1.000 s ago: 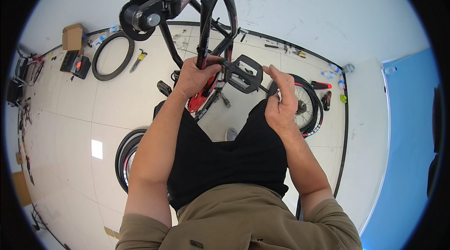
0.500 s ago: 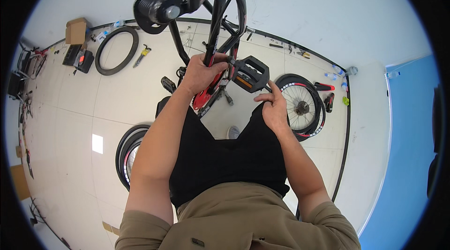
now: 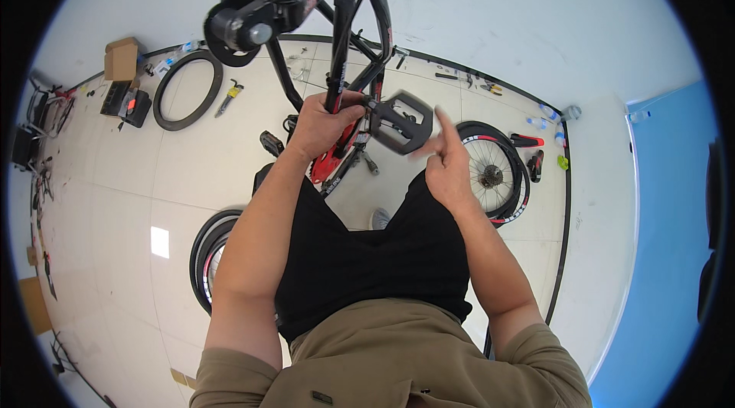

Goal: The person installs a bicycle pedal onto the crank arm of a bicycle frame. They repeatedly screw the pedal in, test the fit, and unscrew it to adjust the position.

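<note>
A black bicycle frame (image 3: 337,56) stands in front of me, its red chainring (image 3: 328,168) low between my knees. A black pedal (image 3: 422,112) sticks out to the right, its open cage turned up toward me. My left hand (image 3: 321,126) is closed beside the frame tube, with thumb and fingers around the crank arm end where the pedal joins; the fingertips are partly hidden. By the pedal's outer edge is my right hand (image 3: 449,167), index finger stretched out and somewhat blurred, holding nothing. A second pedal (image 3: 271,143) shows at the frame's left.
Wheels with tyres lie on the tiled floor, one at right (image 3: 490,176) and one at left (image 3: 207,255). Farther off are a loose tyre (image 3: 163,102), a cardboard box (image 3: 121,61), a yellow-black tool (image 3: 230,98), red-black parts (image 3: 526,141) and bottles along the wall.
The pedal has turned about its axle, from showing its orange reflector to showing its flat open cage. My right index finger has swung upward along its edge. The frame has shifted slightly left in view.
</note>
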Demonstrator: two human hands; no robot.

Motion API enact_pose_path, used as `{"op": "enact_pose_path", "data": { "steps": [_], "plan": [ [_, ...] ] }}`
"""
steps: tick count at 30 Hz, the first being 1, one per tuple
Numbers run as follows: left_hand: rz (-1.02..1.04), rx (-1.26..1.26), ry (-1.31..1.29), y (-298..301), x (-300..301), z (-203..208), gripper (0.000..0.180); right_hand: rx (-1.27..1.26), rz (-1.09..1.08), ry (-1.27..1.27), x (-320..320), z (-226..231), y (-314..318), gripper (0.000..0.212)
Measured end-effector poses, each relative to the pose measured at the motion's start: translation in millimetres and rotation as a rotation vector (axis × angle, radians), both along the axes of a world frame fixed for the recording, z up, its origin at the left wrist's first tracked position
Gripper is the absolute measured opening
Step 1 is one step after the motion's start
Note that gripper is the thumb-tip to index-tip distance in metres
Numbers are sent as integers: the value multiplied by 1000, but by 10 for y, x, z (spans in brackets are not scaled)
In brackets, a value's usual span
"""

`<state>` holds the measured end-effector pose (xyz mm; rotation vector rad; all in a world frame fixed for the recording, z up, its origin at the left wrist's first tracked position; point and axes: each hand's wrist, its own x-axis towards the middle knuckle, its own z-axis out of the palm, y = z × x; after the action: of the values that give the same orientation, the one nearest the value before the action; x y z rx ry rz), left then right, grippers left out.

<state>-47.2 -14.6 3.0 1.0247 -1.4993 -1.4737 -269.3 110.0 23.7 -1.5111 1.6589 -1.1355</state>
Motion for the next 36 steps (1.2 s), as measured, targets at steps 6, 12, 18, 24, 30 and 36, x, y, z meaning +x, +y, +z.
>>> {"op": "enact_pose_path", "data": {
  "steps": [6, 12, 18, 24, 30, 36],
  "plan": [
    [-6, 1, -34, 15, -3, 19, 24, 179, -131, -163, 18, -263, 149, 65],
    [-11, 4, -99, -11, 16, 46, 27, -399, -135, 175, 111, 57, 94, 77],
    [-23, -12, -42, -28, 36, -2, 26, -467, 160, 625, 201, 489, 110, 76],
    [-3, 3, -99, -19, -15, 5, 24, -99, -140, 597, -458, -103, -75, 73],
    [-9, -4, -45, -43, 52, 19, 25, 60, -93, 54, -77, 75, 16, 77],
    [6, -15, -46, -41, 21, 22, 24, -407, -34, 47, 110, 206, -3, 82]
  ]
}}
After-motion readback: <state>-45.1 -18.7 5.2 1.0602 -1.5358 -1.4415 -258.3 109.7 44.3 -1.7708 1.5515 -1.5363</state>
